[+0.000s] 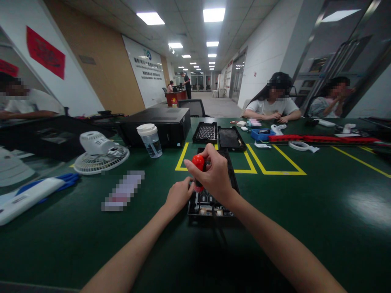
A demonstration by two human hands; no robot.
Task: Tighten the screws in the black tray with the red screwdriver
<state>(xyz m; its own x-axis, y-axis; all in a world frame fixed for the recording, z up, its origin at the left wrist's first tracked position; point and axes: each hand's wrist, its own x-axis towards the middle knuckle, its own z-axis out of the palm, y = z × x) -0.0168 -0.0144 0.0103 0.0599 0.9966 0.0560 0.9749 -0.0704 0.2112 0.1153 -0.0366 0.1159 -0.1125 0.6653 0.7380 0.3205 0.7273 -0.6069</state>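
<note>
My right hand (214, 173) is closed around a screwdriver with a red, rounded handle (198, 162), held upright over a black case (192, 209). The screwdriver's tip is hidden behind the fingers and inside the case. My left hand (179, 194) grips the case's left edge, its fingertips close to the screwdriver's lower end; part of this grip is hidden. Inside the open case, dark round parts show in rows, with light-coloured pieces along the near end. The case lies on a green table (146, 252), its far part covered by my right hand.
Beyond the case lie two more black trays (205, 132). A lidded plastic cup (150, 141), a white fan (99, 152) and a large black box (155, 122) stand left. A blue bin (262, 134) and tape roll (298, 145) lie right. Co-workers sit across the table.
</note>
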